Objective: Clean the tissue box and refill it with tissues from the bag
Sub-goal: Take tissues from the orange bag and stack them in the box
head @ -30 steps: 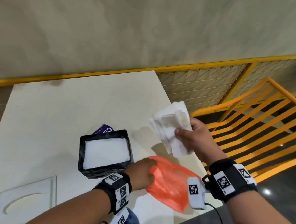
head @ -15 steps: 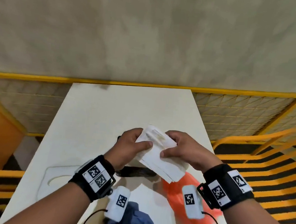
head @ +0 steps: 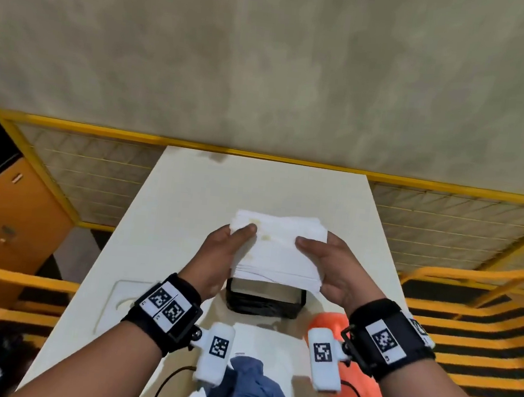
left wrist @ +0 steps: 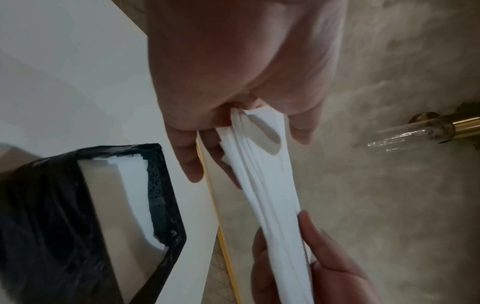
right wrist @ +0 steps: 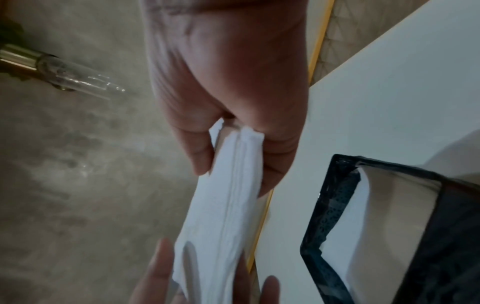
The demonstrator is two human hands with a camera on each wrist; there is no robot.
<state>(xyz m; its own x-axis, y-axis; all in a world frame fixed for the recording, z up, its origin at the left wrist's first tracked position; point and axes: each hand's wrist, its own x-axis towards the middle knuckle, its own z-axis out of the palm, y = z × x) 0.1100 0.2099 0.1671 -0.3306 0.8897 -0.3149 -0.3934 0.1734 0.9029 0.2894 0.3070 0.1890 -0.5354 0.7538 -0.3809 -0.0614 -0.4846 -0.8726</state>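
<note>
Both hands hold a flat stack of white tissues [head: 276, 248] level above the table. My left hand [head: 221, 252] grips its left edge, thumb on top; my right hand [head: 333, 265] grips the right edge the same way. The stack [left wrist: 270, 185] shows edge-on in the left wrist view and again as the stack [right wrist: 226, 195] in the right wrist view. Directly below and nearer me stands the black tissue box [head: 264, 299], lid off, with white tissues inside [left wrist: 135, 185]. The orange bag [head: 361, 383] lies flat on the table at the right.
The white box lid [head: 114, 302] with an oval slot lies left of the box. A blue cloth [head: 253, 391] sits at the table's near edge. The white table [head: 255, 184] is bordered by yellow railings [head: 472, 275] and a beige wall behind.
My left hand left the orange bag and joined the right on the tissue stack. Both hands brought the stack from the right to level above the black box.
</note>
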